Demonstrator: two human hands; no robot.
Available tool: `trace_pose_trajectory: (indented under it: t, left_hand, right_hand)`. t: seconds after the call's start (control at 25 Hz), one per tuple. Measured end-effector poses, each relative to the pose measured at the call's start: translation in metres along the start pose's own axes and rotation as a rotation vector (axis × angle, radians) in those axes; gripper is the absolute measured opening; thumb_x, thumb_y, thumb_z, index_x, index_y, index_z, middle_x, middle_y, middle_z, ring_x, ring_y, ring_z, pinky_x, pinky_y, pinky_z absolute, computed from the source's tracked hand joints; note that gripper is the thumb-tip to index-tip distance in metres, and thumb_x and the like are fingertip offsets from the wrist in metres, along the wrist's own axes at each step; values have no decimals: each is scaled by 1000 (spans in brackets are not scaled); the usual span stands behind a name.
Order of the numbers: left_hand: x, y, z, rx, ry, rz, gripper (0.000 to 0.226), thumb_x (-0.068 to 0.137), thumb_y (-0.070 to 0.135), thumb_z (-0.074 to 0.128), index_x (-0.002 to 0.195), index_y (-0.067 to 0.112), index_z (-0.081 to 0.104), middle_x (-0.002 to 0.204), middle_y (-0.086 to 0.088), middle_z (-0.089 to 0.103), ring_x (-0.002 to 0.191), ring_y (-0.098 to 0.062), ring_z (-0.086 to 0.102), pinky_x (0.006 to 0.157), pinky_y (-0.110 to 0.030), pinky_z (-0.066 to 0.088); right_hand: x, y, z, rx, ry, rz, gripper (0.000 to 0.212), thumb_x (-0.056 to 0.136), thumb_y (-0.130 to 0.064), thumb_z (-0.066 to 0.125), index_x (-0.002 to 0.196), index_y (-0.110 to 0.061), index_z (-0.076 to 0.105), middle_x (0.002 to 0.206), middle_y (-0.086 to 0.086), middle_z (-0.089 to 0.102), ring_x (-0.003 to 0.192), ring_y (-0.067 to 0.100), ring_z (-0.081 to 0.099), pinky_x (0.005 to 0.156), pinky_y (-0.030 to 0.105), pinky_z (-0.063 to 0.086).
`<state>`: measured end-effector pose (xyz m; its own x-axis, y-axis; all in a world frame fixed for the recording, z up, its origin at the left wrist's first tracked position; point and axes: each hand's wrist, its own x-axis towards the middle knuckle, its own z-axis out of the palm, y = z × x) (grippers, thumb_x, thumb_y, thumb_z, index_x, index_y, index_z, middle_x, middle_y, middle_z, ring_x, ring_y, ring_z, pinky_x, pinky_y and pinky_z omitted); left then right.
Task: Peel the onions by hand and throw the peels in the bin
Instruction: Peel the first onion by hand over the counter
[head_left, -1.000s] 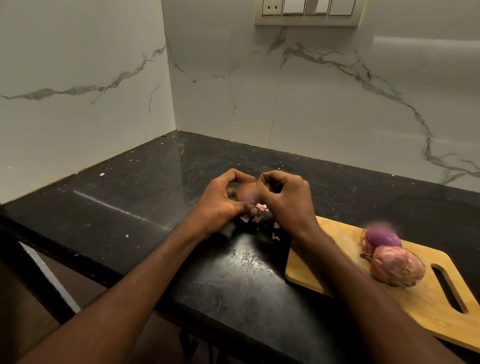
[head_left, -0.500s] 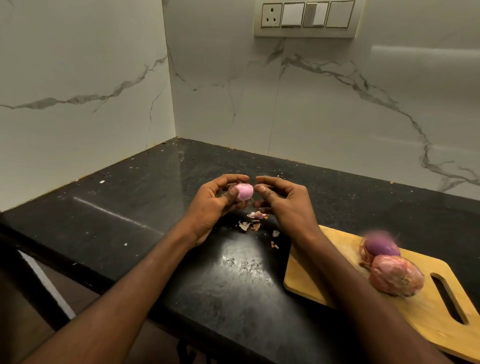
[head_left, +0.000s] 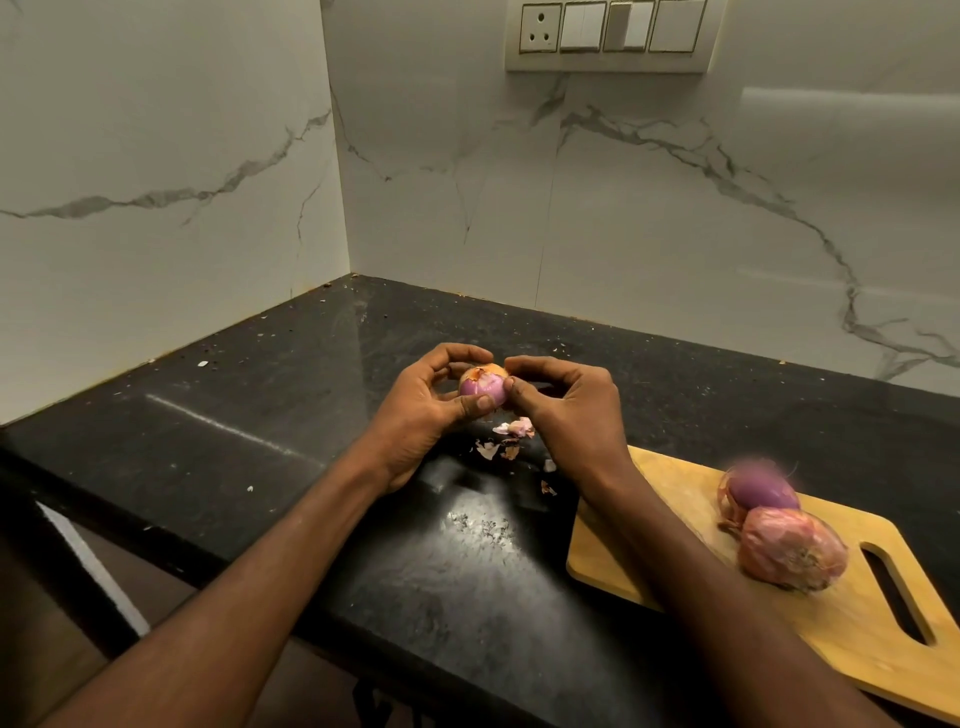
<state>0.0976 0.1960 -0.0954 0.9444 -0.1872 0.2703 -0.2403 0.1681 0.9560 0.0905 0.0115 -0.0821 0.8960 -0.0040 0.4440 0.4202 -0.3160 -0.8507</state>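
Observation:
A small purple onion (head_left: 483, 387) with a patch of orange skin on top is held above the black counter. My left hand (head_left: 426, 415) grips it between curled fingers and thumb. My right hand (head_left: 571, 410) meets it from the right, thumb and fingertips pinching at the onion's skin. Torn peel scraps (head_left: 506, 439) lie on the counter just under the hands. Two more onions rest on the wooden cutting board (head_left: 857, 634): a purple peeled-looking one (head_left: 761, 491) and a pink papery one (head_left: 789, 548) in front of it. No bin is in view.
The black stone counter (head_left: 260, 415) runs into a corner of white marbled walls. A switch and socket panel (head_left: 608, 34) sits high on the back wall. The counter's front edge crosses the lower left.
The onion has been turned so its orange-skinned end shows on top. My right hand has closed in from open fingers to a pinch on the onion. The view has tilted up slightly.

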Motion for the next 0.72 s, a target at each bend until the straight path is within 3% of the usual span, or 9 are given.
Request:
trace_pose_trajectory:
  t: [0.12, 0.4, 0.72]
  left_hand:
    - [-1, 0, 1, 7, -20, 2, 51, 78, 2, 82, 126, 10, 66, 132, -14, 65, 113, -31, 72, 96, -44, 60]
    - [-1, 0, 2, 53, -8, 9, 50, 81, -11, 77, 125, 9, 65, 131, -11, 65, 112, -30, 72, 88, -33, 60]
    - [-4, 0, 7, 60, -39, -9, 52, 78, -17, 77, 122, 8, 64, 113, -4, 75, 101, -32, 76, 85, -38, 63]
  right_hand:
    - [-5, -1, 3, -125, 30, -112, 32, 86, -19, 84, 117, -15, 77, 107, -4, 78, 90, 2, 73, 80, 21, 61]
    - [-3, 0, 3, -216, 35, -163, 29, 88, -17, 82, 116, -15, 77, 109, -3, 77, 90, 2, 72, 80, 25, 63]
    - [-4, 0, 1, -422, -11, -266, 23, 83, -18, 85, 102, -13, 73, 101, 1, 73, 82, 11, 69, 73, 31, 61]
